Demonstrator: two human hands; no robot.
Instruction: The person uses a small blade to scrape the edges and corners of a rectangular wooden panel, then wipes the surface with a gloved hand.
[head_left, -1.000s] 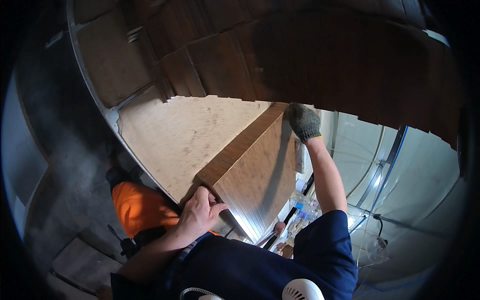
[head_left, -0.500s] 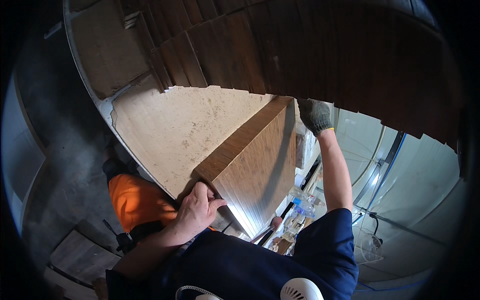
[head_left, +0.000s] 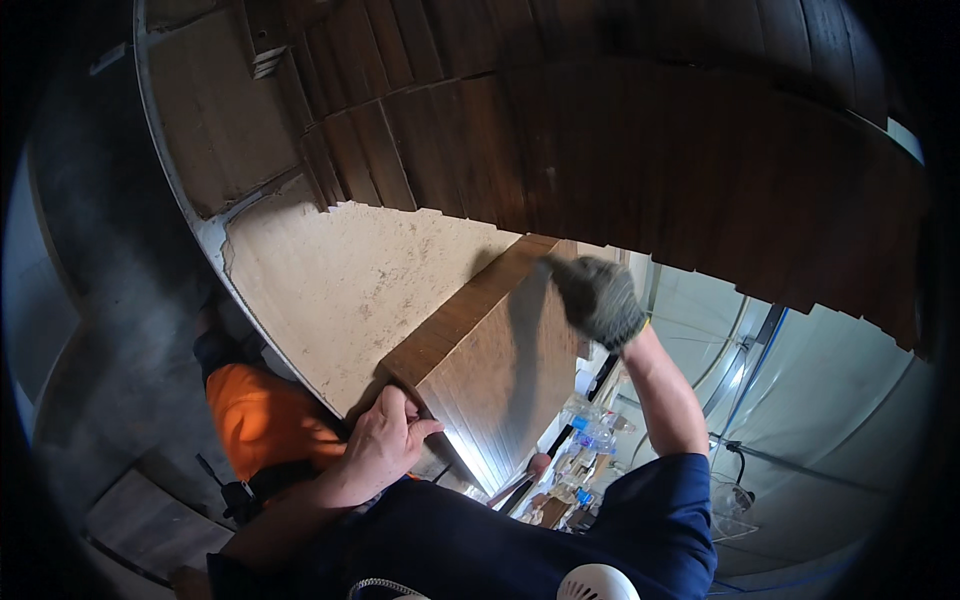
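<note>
My bare left hand (head_left: 385, 438) is closed on the near left corner of a thick brown wood-grain block (head_left: 470, 375), with the fingers around its edge. Fine parallel lines run along the block's near end, like stacked boards. In a grey knitted glove, my right hand (head_left: 603, 303) is over the block's far right end. Its fingers point left and are blurred, so whether they hold anything is unclear. A dark shadow falls across the block's face beside them. Under the block lies a pale, speckled board (head_left: 350, 270).
Rows of dark brown planks (head_left: 620, 150) stretch across the top. Clear plastic bottles (head_left: 598, 428) and small items stand right of the block. Farther right hangs translucent sheeting (head_left: 830, 360) with pipes and cables. A person's orange trousers (head_left: 265, 415) show at the left.
My right hand has come out from beside the block's far end and moved nearer and left, over the block. My left hand stays at the corner.
</note>
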